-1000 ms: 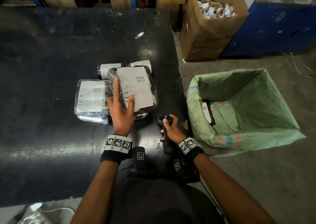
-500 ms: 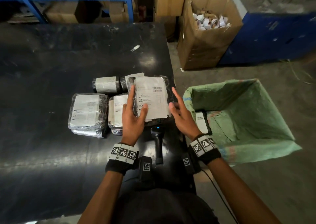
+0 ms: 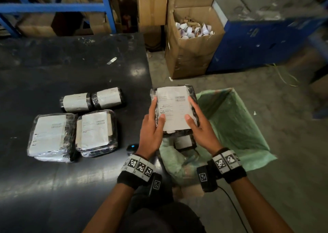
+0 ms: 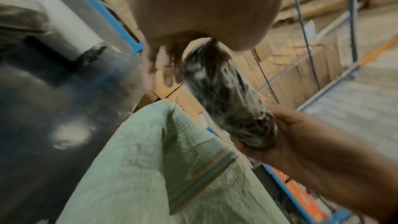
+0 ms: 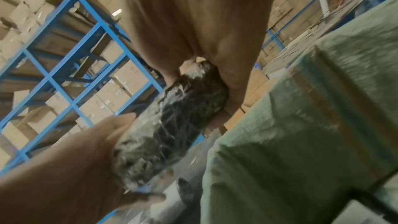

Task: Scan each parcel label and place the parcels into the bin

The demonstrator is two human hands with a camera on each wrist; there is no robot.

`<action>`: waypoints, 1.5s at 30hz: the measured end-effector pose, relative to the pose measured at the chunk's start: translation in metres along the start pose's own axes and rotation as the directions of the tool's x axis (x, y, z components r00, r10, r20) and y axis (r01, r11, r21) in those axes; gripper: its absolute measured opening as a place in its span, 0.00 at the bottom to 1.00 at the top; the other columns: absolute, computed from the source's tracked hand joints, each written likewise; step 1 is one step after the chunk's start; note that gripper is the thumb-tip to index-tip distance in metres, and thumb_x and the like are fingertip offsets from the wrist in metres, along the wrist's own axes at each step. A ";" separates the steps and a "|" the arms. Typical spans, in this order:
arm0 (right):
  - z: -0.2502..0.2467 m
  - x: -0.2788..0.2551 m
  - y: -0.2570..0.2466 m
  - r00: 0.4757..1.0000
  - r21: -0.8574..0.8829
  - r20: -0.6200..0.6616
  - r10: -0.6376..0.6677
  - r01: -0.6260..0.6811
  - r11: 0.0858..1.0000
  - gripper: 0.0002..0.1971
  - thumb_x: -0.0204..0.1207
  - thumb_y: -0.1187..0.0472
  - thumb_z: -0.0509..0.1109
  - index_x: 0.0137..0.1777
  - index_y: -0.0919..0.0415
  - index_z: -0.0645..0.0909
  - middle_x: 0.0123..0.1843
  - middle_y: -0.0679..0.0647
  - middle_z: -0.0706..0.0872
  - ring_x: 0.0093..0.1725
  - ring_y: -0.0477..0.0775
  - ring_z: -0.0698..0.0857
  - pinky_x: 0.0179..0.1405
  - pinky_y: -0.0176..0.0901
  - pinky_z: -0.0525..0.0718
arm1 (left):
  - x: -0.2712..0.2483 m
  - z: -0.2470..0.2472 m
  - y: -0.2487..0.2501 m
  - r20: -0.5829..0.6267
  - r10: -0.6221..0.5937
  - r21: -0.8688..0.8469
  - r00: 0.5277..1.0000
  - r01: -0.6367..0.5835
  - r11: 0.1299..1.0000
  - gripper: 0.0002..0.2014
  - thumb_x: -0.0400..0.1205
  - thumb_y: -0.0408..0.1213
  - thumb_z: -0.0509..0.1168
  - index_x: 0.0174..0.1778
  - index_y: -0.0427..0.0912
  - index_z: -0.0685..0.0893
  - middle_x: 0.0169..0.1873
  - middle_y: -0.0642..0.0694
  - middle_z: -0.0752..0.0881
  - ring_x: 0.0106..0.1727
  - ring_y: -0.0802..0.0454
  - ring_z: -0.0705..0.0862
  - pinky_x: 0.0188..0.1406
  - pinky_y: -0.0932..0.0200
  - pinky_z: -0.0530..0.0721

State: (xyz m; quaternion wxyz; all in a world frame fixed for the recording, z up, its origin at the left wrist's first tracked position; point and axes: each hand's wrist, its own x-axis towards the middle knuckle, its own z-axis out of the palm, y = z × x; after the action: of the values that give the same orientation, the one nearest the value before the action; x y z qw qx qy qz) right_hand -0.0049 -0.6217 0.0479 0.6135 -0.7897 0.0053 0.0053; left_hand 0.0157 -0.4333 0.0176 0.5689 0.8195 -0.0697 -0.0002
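You now pinch the parcel (image 3: 174, 110) in a two-hand grip, left hand (image 3: 152, 131) and right hand (image 3: 199, 128), lifted off the worktop (image 3: 53, 179); bin (image 3: 236, 126) directly below, scanner (image 3: 132, 146) set down behind

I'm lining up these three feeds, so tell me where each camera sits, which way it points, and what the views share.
Head: on the head, looking down at the table, green bin, both forearms.
Left wrist: under the left hand, facing along it to the held parcel.
Right wrist: under the right hand, facing the shelving.
Shared: all three show that parcel gripped by both hands.
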 end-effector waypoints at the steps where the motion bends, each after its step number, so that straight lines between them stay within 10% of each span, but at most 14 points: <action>1: -0.021 0.000 0.006 1.000 -0.065 0.006 0.019 -0.018 0.998 0.28 0.87 0.61 0.62 0.84 0.46 0.61 0.79 0.33 0.70 0.76 0.27 0.71 0.72 0.26 0.73 | 0.003 0.011 -0.001 0.016 -0.028 0.118 0.999 0.026 0.993 0.29 0.87 0.61 0.48 0.86 0.66 0.57 0.69 0.57 0.78 0.68 0.55 0.75 0.73 0.47 0.73; 5: -0.101 0.017 0.050 0.970 -0.392 0.092 0.224 -0.172 0.904 0.29 0.86 0.58 0.64 0.85 0.46 0.61 0.83 0.54 0.70 0.80 0.53 0.72 0.77 0.46 0.73 | 0.022 0.054 -0.013 -0.021 -0.099 0.445 0.995 0.097 0.890 0.36 0.85 0.59 0.49 0.87 0.43 0.62 0.80 0.32 0.70 0.84 0.34 0.63 0.84 0.39 0.61; 12: -0.157 0.078 0.143 0.732 -0.804 0.121 0.670 -0.323 0.498 0.33 0.85 0.57 0.65 0.87 0.58 0.56 0.88 0.61 0.59 0.85 0.62 0.64 0.81 0.43 0.60 | 0.019 0.102 -0.050 0.051 -0.101 0.700 0.994 0.037 0.713 0.39 0.86 0.49 0.54 0.88 0.29 0.49 0.88 0.32 0.49 0.90 0.36 0.47 0.88 0.40 0.57; 17: -0.159 0.101 0.202 0.659 -0.776 0.089 0.747 -0.424 0.467 0.34 0.85 0.54 0.64 0.88 0.56 0.54 0.89 0.57 0.56 0.86 0.61 0.62 0.82 0.45 0.59 | 0.021 0.101 -0.062 0.106 -0.102 0.727 0.989 -0.007 0.686 0.40 0.85 0.43 0.60 0.87 0.27 0.50 0.88 0.29 0.47 0.90 0.34 0.45 0.88 0.38 0.56; 24: -0.136 0.086 0.273 0.736 -0.471 0.005 0.676 -0.595 0.652 0.37 0.83 0.66 0.65 0.88 0.48 0.53 0.85 0.59 0.65 0.83 0.62 0.66 0.81 0.51 0.65 | 0.014 0.096 -0.064 0.130 -0.060 0.693 0.990 -0.047 0.720 0.41 0.82 0.38 0.65 0.87 0.28 0.53 0.87 0.28 0.47 0.89 0.31 0.45 0.86 0.34 0.58; 33: -0.116 0.082 0.301 0.593 -0.800 -0.174 0.786 -0.551 0.238 0.30 0.88 0.56 0.50 0.88 0.44 0.46 0.88 0.65 0.47 0.86 0.69 0.54 0.85 0.60 0.56 | 0.016 0.095 -0.071 0.167 -0.115 0.747 0.979 -0.049 0.663 0.43 0.80 0.43 0.68 0.89 0.36 0.54 0.88 0.29 0.42 0.89 0.32 0.39 0.87 0.34 0.55; 41: -0.108 0.116 0.178 0.695 -0.773 -0.110 0.710 -0.509 0.378 0.26 0.83 0.51 0.61 0.77 0.62 0.75 0.77 0.65 0.78 0.75 0.66 0.77 0.74 0.51 0.75 | 0.027 0.065 -0.058 0.220 -0.068 0.474 0.973 -0.046 0.879 0.36 0.83 0.44 0.62 0.87 0.38 0.62 0.88 0.35 0.55 0.89 0.40 0.55 0.87 0.45 0.61; 45: -0.072 0.089 0.070 0.882 -0.692 -0.126 0.454 -0.406 0.597 0.28 0.80 0.40 0.61 0.76 0.51 0.76 0.66 0.58 0.88 0.67 0.63 0.85 0.68 0.57 0.81 | 0.034 0.002 -0.044 0.222 -0.021 0.386 0.975 -0.068 0.920 0.29 0.83 0.49 0.59 0.81 0.44 0.74 0.74 0.41 0.80 0.74 0.43 0.77 0.74 0.44 0.77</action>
State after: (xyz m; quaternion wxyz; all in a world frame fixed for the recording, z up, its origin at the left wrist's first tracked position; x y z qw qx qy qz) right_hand 0.0830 -0.7093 -0.0037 0.2472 -0.9363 0.1732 0.1793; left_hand 0.0539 -0.4233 -0.0217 0.3825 0.9103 -0.1412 -0.0711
